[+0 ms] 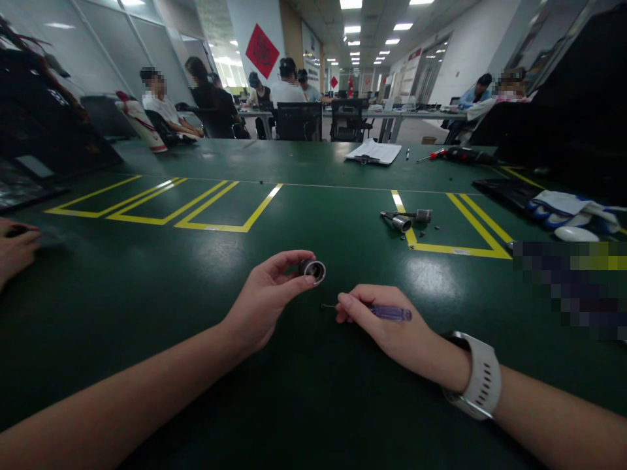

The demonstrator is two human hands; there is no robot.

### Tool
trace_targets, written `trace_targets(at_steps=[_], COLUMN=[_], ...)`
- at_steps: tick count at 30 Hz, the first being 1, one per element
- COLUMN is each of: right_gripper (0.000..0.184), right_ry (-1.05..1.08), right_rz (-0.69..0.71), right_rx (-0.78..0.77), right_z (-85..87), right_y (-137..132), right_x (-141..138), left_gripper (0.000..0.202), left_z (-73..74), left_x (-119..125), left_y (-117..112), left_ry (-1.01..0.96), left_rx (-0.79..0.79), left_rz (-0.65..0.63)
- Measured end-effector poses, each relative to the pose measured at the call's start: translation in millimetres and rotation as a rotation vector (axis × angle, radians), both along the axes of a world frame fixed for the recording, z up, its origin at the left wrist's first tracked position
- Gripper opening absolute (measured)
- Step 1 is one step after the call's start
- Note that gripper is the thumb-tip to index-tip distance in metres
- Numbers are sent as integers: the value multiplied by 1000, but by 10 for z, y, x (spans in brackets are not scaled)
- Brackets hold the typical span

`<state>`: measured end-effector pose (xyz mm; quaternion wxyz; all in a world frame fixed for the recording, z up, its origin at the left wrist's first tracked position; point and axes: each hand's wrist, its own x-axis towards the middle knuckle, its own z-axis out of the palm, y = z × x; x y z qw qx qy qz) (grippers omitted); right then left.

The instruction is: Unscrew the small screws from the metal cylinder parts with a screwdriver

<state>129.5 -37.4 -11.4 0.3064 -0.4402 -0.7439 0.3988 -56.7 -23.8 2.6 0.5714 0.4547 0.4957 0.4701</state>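
Between thumb and fingers, my left hand [267, 294] holds a short hollow metal cylinder [313, 270], its open end turned toward me and to the right. My right hand [379, 316] is closed around a small screwdriver [392, 313] with a translucent purple handle. The thin shaft points left, and something small and dark sits at its tip, too small to name. The tip is apart from the cylinder, below and to its right. Farther off lie more metal cylindrical parts [402, 224] with dark rods, across the yellow tape, and a few tiny dark pieces near them.
Yellow tape [210, 227] marks boxes on the green table [313, 418]. At the back are a clipboard with papers [375, 152], a pen [407, 154] and a red-black tool [455, 155]. Gloves [573, 209] and a white mouse [577, 234] lie right. Another person's hand [17, 245] rests at left.
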Motion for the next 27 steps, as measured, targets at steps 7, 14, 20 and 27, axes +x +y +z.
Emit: trace_targets(at_steps=[7, 14, 20, 27], right_gripper=[32, 20, 14, 17], right_ry=[-219, -136, -70, -111], right_rz=[106, 163, 106, 106], right_rx=[314, 600, 800, 809], right_z=[85, -44, -30, -23], right_y=[-123, -162, -191, -192], right_x=[-3, -32, -20, -31], left_gripper=[36, 33, 33, 28], left_z=[28, 5, -37, -49], left_x=[6, -6, 3, 44], left_y=[-7, -26, -57, -119], left_ry=[-29, -18, 68, 140], left_rx=[-40, -15, -9, 49], left_rz=[8, 7, -69, -115])
